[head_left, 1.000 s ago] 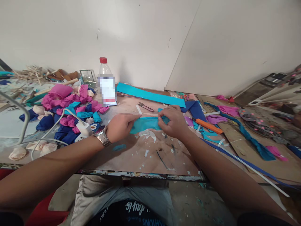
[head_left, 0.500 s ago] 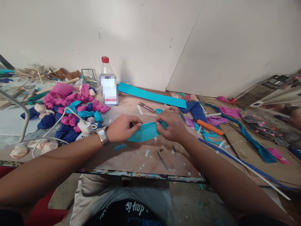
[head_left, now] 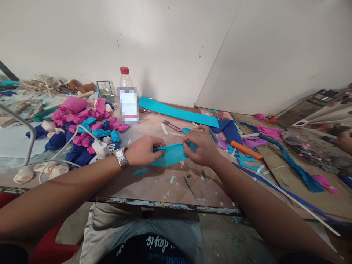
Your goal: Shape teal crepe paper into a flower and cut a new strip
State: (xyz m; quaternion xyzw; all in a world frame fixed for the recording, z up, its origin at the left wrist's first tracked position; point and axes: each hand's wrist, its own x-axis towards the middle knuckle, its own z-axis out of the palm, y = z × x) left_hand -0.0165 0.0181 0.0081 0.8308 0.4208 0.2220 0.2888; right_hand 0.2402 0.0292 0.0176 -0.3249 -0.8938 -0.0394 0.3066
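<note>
A turquoise strip of thin sheet material (head_left: 171, 154) is held a little above the wooden tabletop (head_left: 154, 183) at the centre. My left hand (head_left: 143, 150), with a metal watch on its wrist, pinches the strip's left end. The strip's right end is gripped by my right hand (head_left: 202, 146), fingers curled over it. The strip bows slightly between the two hands.
A clear bottle with a red cap (head_left: 125, 96) stands at the back. A pile of pink, blue and cream fabric flowers (head_left: 82, 128) lies left, with a white plug and cable (head_left: 99, 148). A long turquoise sheet (head_left: 178, 112), small snips (head_left: 171, 125) and an orange knife (head_left: 245, 149) lie behind and right.
Both hands have drawn the turquoise strip slightly nearer and lifted it off the table; it now bows between them. The camera shifted a little.
</note>
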